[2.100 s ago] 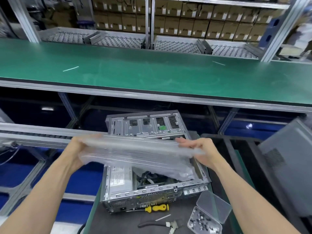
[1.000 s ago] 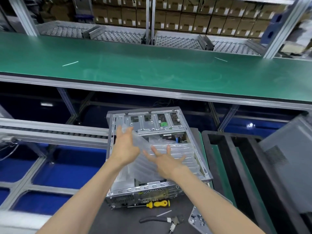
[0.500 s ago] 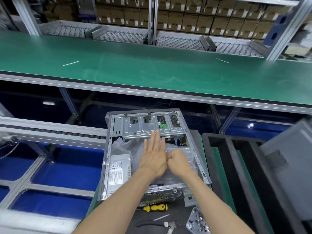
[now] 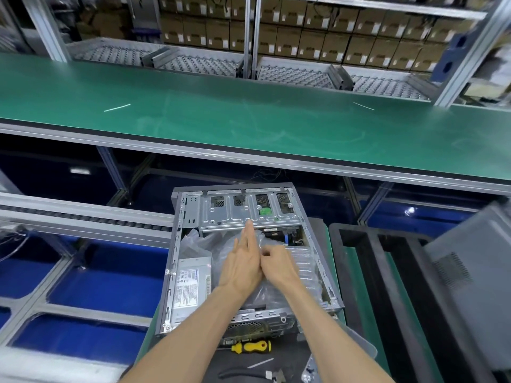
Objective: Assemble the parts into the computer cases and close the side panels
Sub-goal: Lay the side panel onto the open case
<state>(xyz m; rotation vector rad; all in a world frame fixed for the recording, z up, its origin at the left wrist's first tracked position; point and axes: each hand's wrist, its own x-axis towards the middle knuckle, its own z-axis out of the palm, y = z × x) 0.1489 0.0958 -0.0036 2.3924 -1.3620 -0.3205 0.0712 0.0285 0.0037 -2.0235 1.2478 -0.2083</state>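
An open metal computer case (image 4: 177,261) lies on its side in front of me, its side panel off. A clear plastic-bagged part (image 4: 298,266) lies inside it, over the middle and right. My left hand (image 4: 243,264) presses flat on the bag, fingers straight and reaching toward the drive cage (image 4: 249,208). My right hand (image 4: 279,265) sits beside it with fingers curled, pushing on the bag; whether it pinches the plastic is unclear. A silver power supply (image 4: 190,286) fills the case's left side.
A yellow-handled screwdriver (image 4: 250,346) and pliers (image 4: 243,373) lie just in front of the case. A clear screw box (image 4: 309,369) sits at the lower right. A grey side panel (image 4: 475,286) leans at the right beside a black foam tray (image 4: 359,272). A green conveyor belt (image 4: 249,117) runs behind.
Both hands brought the bagged part down from above the case into it. They then came together in the middle and now press on it; little has moved in the last half second.
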